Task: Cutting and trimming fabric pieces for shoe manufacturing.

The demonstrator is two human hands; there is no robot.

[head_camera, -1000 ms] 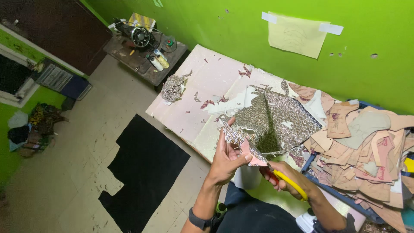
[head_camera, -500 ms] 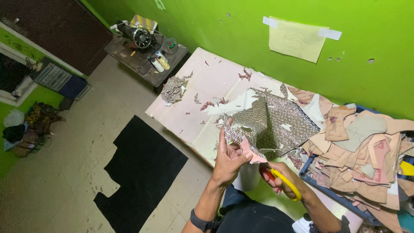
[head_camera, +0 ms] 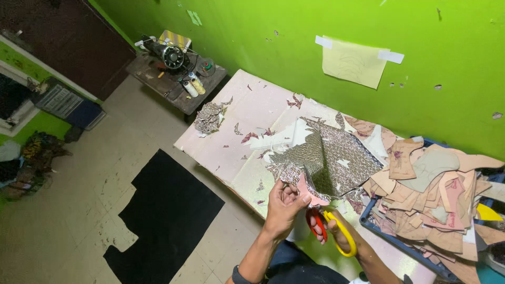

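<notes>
Left hand [head_camera: 284, 202] is pinched shut on the near edge of a silvery patterned sheet [head_camera: 329, 158], lifting that edge off the surface [head_camera: 252, 105] so a pink backing piece [head_camera: 309, 190] shows just under the fingertips. Right hand [head_camera: 336, 231] is closed through the handles of the scissors [head_camera: 329, 229], one loop red and one yellow, held just beside the left hand at the near edge of the surface; the blades are hidden behind the lifted material, so I cannot tell whether they stand apart or together.

The sheet lies across the middle of the surface, its far part flat and its near part folded upward into a ridge. Small offcuts [head_camera: 247, 138] are scattered over the pale top toward the left, and a crumpled heap of silvery scraps [head_camera: 209, 117] sits at the far left corner. A pile of tan and pink cut shapes [head_camera: 431, 194] fills a blue tray [head_camera: 392, 239] at the right end.

By my reading, the step in hand is trimming the silvery material around the pink piece, with the cut somewhere along the near edge. A next move would call for holding the edge taut and raised, keeping the blades close against the outline, and turning the piece gradually to meet them.
</notes>
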